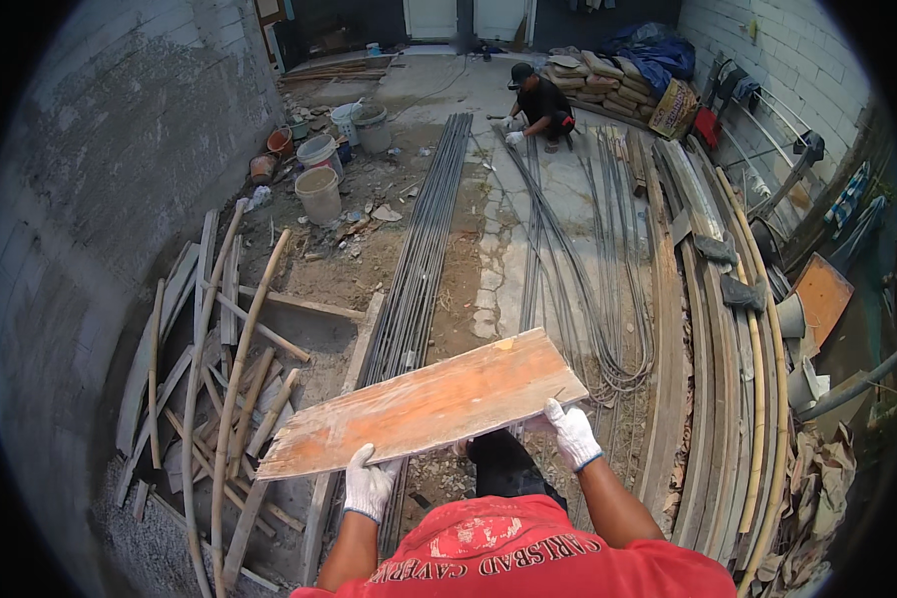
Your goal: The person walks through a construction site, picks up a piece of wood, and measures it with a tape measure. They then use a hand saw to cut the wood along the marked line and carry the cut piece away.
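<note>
A wide wooden board (424,407), worn and stained orange, is held up in front of me, its right end higher than its left. My left hand (369,484), in a white knit glove, grips its lower edge left of the middle, thumb over the face. At the right end my right hand (572,436), gloved alike, grips the near corner. The fingers under the board are hidden. Below and beyond it lies a long bundle of steel bars (424,259), partly covered by the board's near face.
Bamboo poles and scrap timber (234,399) lie at the left. Long planks (703,379) run along the right, beside bent rebar (618,339). Buckets (319,194) stand far left. A person (543,108) in gloves squats by the bars, near stacked sacks (608,85).
</note>
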`<state>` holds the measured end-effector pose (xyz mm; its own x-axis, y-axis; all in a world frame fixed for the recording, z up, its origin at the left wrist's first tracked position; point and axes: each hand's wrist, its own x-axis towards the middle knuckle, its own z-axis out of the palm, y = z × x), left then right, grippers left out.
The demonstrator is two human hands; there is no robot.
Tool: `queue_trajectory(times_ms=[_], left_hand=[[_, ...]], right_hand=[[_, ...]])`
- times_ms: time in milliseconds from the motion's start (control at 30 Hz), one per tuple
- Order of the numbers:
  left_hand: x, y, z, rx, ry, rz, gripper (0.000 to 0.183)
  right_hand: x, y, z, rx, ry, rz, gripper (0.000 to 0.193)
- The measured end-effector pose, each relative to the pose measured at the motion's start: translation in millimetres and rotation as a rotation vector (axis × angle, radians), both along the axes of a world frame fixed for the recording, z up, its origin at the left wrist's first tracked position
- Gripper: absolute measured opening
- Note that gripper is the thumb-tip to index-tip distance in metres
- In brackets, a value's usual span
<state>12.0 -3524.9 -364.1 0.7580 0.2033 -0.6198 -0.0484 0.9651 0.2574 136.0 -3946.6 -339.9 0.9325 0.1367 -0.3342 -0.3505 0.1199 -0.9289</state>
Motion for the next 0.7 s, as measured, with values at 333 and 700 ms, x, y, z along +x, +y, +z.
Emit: queue_trajectory(times_ms=[333,700], left_hand=[[317.4,99.6,8.1,0.061,-0.040,0.101,0.058],[716.8,122.1,67.1,0.083,-0.029,-0.023,0.060]], right_hand=[[355.1,137.9,-21.8,0.132,0.024,-0.065,0.059],[710.6,222.5,237.9,0.221,-0.287,0.545,0.039]])
